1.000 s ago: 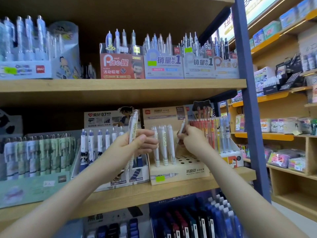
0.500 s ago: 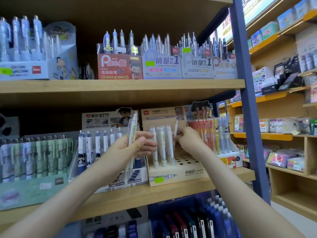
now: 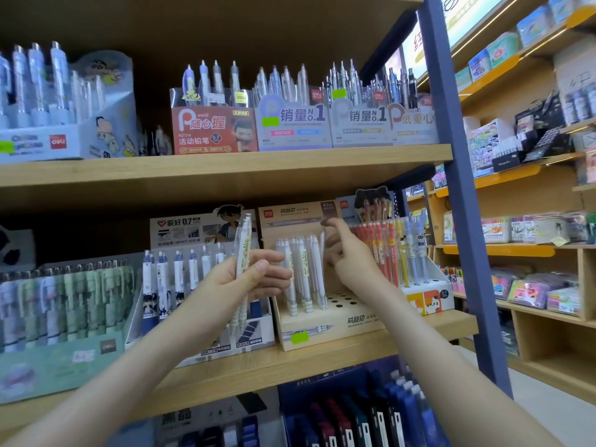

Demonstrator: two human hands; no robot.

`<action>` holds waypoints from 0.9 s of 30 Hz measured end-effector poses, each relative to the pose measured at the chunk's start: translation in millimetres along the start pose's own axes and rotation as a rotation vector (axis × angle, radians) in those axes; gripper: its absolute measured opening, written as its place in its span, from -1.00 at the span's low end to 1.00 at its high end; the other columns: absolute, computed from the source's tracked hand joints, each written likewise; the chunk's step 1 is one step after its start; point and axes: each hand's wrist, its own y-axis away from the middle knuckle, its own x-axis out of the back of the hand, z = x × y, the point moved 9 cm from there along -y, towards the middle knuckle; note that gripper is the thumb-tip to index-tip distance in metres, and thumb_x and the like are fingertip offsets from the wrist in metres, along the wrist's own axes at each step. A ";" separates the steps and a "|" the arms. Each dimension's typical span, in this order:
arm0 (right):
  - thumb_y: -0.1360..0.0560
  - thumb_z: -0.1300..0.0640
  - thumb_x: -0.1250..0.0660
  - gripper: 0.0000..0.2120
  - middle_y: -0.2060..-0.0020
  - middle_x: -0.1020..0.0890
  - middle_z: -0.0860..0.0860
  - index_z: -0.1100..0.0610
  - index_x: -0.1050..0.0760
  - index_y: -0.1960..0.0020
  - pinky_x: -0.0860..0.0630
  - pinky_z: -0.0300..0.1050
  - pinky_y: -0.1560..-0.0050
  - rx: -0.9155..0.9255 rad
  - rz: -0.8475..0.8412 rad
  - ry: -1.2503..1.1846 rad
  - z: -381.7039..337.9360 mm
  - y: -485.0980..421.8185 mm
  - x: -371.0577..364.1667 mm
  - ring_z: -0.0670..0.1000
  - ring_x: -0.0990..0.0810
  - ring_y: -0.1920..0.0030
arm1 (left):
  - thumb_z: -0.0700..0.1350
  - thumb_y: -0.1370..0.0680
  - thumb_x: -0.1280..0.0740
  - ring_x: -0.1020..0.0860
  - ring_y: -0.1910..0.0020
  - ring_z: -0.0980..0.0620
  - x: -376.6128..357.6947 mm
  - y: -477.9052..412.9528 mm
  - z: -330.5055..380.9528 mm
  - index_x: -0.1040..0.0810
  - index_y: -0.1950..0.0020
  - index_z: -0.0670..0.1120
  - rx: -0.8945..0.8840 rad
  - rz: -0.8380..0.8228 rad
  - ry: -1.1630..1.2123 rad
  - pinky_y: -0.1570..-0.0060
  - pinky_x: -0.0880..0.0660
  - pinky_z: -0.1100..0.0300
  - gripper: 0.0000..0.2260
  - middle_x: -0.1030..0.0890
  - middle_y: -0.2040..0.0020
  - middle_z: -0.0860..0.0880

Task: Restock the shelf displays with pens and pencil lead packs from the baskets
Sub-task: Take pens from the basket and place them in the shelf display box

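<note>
Our left hand (image 3: 248, 279) is closed around a small bundle of white pens (image 3: 242, 253), thumb across the front, holding them upright just left of the beige display box (image 3: 335, 324). Our right hand (image 3: 351, 259) reaches in over that box, index finger lifted and the other fingers loosely bent toward the top of the rightmost pen standing there; we cannot tell whether the fingertips pinch the pen or only hover beside it. A row of white pens (image 3: 300, 272) stands in the left holes of the box, while the holes to their right are open. The box sits on a wooden shelf (image 3: 290, 366). Left of the box is a display of blue and white pens (image 3: 180, 279), and further left a green one (image 3: 64, 301). Just right of the box stand red and yellow pens (image 3: 387, 253). On the shelf above the box sits a red carton (image 3: 213, 130) of pens.
</note>
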 end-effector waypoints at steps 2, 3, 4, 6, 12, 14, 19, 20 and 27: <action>-0.52 0.40 -0.08 -0.45 0.05 -0.48 -0.02 -0.11 -0.31 -0.34 -0.51 -0.24 0.16 -0.005 -0.033 0.016 0.3 -2.1 -1.5 -0.03 -0.51 0.07 | -0.11 -0.54 -0.19 -0.65 -0.01 -0.06 0.4 0.3 0.6 -0.51 -0.18 -0.19 -0.005 0.006 0.002 0.02 -0.59 0.22 -0.72 -0.68 0.03 -0.13; -0.52 0.40 -0.07 -0.44 0.02 -0.48 -0.01 -0.12 -0.30 -0.36 -0.54 -0.17 0.12 -0.014 -0.048 0.026 1.3 -3.4 -1.5 0.00 -0.52 0.04 | -0.11 -0.55 -0.19 -0.65 -0.01 -0.06 0.4 0.6 0.8 -0.52 -0.18 -0.19 -0.006 0.009 0.000 0.02 -0.59 0.22 -0.72 -0.68 0.03 -0.13; -0.52 0.39 -0.07 -0.43 0.00 -0.49 0.00 -0.13 -0.28 -0.38 -0.57 -0.12 0.06 -0.030 -0.065 0.037 2.8 -3.9 -1.6 0.03 -0.52 0.01 | -0.12 -0.55 -0.19 -0.65 -0.01 -0.06 0.3 0.7 1.0 -0.52 -0.17 -0.19 -0.006 0.012 -0.003 0.02 -0.59 0.22 -0.73 -0.68 0.04 -0.13; -0.53 0.40 -0.06 -0.39 -0.02 -0.49 0.03 -0.14 -0.24 -0.44 -0.58 -0.07 -0.03 -0.071 -0.113 0.051 5.6 -4.5 -3.2 0.05 -0.54 -0.01 | -0.13 -0.57 -0.18 -0.65 0.00 -0.06 -0.3 0.9 1.6 -0.52 -0.17 -0.18 -0.006 0.015 -0.012 0.02 -0.59 0.22 -0.75 -0.68 0.04 -0.13; -0.53 0.41 -0.05 -0.29 0.07 -0.46 -0.12 -0.23 -0.07 -0.49 -0.51 -0.23 0.23 -0.144 -0.333 0.067 7.5 10.6 -21.5 0.02 -0.54 0.07 | -0.17 -0.60 -0.16 -0.66 0.02 -0.05 0.0 1.1 2.8 -0.53 -0.16 -0.19 -0.005 0.028 -0.020 0.05 -0.59 0.24 -0.77 -0.68 0.05 -0.14; -0.56 0.36 -0.09 -0.32 0.02 -0.49 -0.06 -0.23 -0.06 -0.49 -0.50 -0.22 0.16 -0.148 -0.318 0.035 11.3 11.5 -21.6 0.03 -0.53 0.05 | -0.18 -0.60 -0.16 -0.66 0.02 -0.05 -0.1 1.7 1.6 -0.53 -0.15 -0.20 -0.003 0.034 -0.007 0.05 -0.59 0.24 -0.78 -0.68 0.06 -0.15; -0.61 0.16 -0.15 -0.48 0.06 -0.48 0.02 -0.17 -0.10 -0.49 -0.43 -0.26 0.15 -0.100 -0.259 0.024 8.1 9.2 -19.4 -0.02 -0.47 0.14 | -0.18 -0.60 -0.16 -0.65 0.01 -0.08 -1.5 2.9 -2.4 -0.52 -0.15 -0.21 0.003 0.038 0.003 0.03 -0.60 0.21 -0.78 -0.68 0.06 -0.15; -0.61 0.17 -0.15 -0.50 0.13 -0.46 0.00 -0.14 -0.14 -0.49 -0.41 -0.27 0.20 -0.078 -0.233 0.021 5.6 8.4 -17.7 -0.06 -0.44 0.19 | -0.19 -0.60 -0.16 -0.65 0.01 -0.08 -1.8 2.7 -2.4 -0.52 -0.14 -0.22 0.003 0.039 0.007 0.04 -0.60 0.22 -0.78 -0.68 0.06 -0.15; -0.58 0.17 -0.21 -0.72 -0.07 -0.55 0.04 -0.08 -0.40 -0.25 -0.47 -0.15 0.05 -0.003 -0.124 -0.019 1.5 -6.9 -16.6 0.01 -0.52 0.00 | -0.17 -0.59 -0.15 -0.66 0.06 -0.04 0.6 1.9 -1.0 -0.54 -0.11 -0.21 -0.015 0.048 0.006 0.09 -0.60 0.25 -0.78 -0.68 0.09 -0.14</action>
